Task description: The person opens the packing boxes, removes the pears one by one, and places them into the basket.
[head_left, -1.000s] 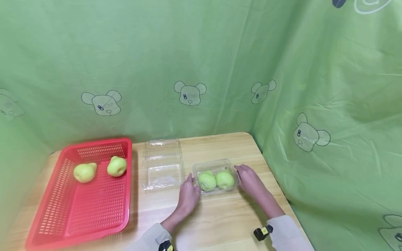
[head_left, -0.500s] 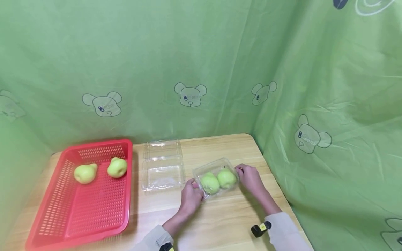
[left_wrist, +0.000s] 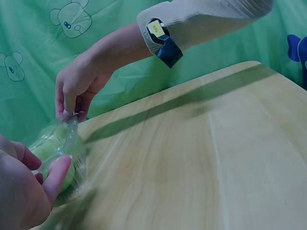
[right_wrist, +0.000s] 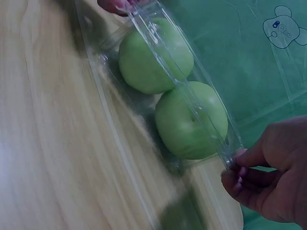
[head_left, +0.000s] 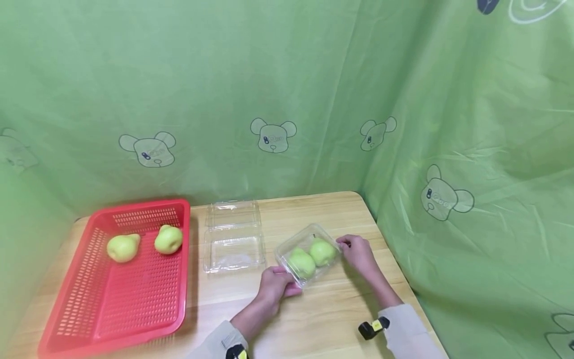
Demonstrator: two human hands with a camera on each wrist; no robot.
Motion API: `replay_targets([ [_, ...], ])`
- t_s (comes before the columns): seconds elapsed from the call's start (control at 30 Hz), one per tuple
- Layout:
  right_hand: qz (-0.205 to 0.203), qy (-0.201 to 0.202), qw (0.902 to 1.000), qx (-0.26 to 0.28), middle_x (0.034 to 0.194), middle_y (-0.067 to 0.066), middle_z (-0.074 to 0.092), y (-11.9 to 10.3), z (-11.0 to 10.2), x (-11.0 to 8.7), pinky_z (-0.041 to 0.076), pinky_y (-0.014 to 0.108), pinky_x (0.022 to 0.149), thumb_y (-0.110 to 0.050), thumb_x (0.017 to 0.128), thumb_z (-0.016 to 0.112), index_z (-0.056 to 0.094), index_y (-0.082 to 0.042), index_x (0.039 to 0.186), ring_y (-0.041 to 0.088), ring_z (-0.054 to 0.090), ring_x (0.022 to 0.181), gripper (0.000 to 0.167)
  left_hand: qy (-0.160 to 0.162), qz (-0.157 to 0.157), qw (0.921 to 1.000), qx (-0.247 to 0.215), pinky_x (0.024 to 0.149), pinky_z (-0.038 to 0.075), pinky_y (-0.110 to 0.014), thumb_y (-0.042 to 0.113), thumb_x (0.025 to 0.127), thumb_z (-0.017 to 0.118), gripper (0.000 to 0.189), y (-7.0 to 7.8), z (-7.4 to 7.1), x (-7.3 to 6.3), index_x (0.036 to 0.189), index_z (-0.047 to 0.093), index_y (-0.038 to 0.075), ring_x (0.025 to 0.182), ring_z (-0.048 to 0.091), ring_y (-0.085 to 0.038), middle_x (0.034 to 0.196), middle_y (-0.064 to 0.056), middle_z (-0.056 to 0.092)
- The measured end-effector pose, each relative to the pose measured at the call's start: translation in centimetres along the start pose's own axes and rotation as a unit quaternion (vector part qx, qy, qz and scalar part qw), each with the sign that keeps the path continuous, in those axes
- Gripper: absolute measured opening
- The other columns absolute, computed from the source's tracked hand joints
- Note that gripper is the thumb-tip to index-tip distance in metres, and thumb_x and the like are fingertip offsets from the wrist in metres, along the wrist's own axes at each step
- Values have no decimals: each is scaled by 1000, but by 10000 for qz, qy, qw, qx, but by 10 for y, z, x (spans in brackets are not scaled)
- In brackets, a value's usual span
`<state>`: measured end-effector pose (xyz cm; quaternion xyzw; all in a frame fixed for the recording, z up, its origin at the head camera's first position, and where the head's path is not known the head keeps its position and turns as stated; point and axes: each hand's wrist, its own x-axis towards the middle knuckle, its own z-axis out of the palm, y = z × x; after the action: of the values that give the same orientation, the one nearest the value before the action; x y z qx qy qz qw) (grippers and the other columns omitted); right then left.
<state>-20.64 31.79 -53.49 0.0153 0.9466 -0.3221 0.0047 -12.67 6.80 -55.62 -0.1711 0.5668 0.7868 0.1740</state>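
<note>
A clear plastic clamshell box [head_left: 312, 233] with its lid down holds two green pears, a left one [head_left: 301, 263] and a right one [head_left: 322, 252]. My left hand [head_left: 273, 289] grips the box's near left corner, thumb and fingers on either side of the edge in the left wrist view. At the opposite end, my right hand [head_left: 358, 253] pinches the box's rim between thumb and fingertips, which the right wrist view shows close up. The box is turned at an angle on the wooden table [head_left: 314, 319], its left end toward me.
To the left of the box lies a second clear clamshell [head_left: 235, 247], unfolded with its lid at the back. A red plastic basket [head_left: 185, 279] stands at the far left, with a pear [head_left: 123, 248] and another pear [head_left: 168, 240] inside. Green curtains [head_left: 215, 75] enclose the table.
The box has turned: its left end has come nearer to me, its right end has swung away. My left hand has moved down with its corner; my right hand has stayed almost in place.
</note>
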Motion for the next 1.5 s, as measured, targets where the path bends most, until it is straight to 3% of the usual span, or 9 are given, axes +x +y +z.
replay_targets([
  [0.23,110,271,9992,281,107,25,76,-2,5,-2,58,27,68,3,96,60,76,4,110,29,71,88,21,-258,-285,9983,-436,78,68,-37,-6,89,66,35,-6,0,1,116,45,-5,71,70,-18,90,-17,70],
  [0.43,688,250,9942,788,105,24,75,-8,7,-5,50,18,61,3,93,59,74,5,114,24,67,83,26,-483,-443,9966,-509,79,68,-37,-7,86,64,31,-8,-1,3,106,42,3,72,71,-19,86,-13,69],
  [0.53,991,168,9853,1378,105,24,74,-8,10,-5,53,18,61,3,94,58,71,8,119,24,67,82,29,-584,-497,9956,-529,80,68,-37,-7,85,63,30,-8,-2,4,104,43,4,73,70,-19,86,-12,68],
  [0.6,1198,108,9739,1926,105,23,72,-7,12,-6,58,20,64,3,95,58,68,10,123,22,68,81,30,-610,-529,9951,-564,80,68,-37,-8,84,62,31,-9,-2,5,104,43,5,73,70,-19,86,-12,68],
  [0.8,1837,269,9205,3438,106,15,70,-5,17,-13,66,28,83,3,98,61,58,12,134,11,67,80,37,-644,-621,9932,-743,82,68,-40,-9,85,60,31,-9,-1,7,108,43,4,75,70,-20,86,-12,66],
  [1.0,2189,323,8870,4053,121,16,63,-4,19,-23,64,23,90,1,98,61,51,10,142,9,67,87,45,-641,-599,9931,-784,82,68,-39,-9,84,59,34,-11,2,6,113,44,2,74,70,-20,86,-11,67],
  [1.23,2436,94,8443,4772,114,12,65,-12,25,-34,62,19,91,3,99,60,43,11,147,10,71,90,52,-550,-578,9935,-806,81,68,-36,-8,83,60,40,-11,4,4,119,46,-1,73,71,-19,85,-11,69],
  [1.37,2513,109,8293,4989,112,12,67,-16,29,-39,62,20,93,4,99,60,43,11,147,10,72,92,51,-529,-567,9937,-812,83,68,-37,-8,83,60,44,-10,4,3,125,46,-3,75,71,-19,87,-12,70],
  [1.5,2533,88,8224,5093,113,14,68,-20,34,-43,62,22,94,4,99,59,45,11,145,12,73,94,49,-493,-541,9937,-851,85,68,-38,-8,83,59,48,-9,5,3,129,48,-4,75,71,-19,88,-12,70],
])
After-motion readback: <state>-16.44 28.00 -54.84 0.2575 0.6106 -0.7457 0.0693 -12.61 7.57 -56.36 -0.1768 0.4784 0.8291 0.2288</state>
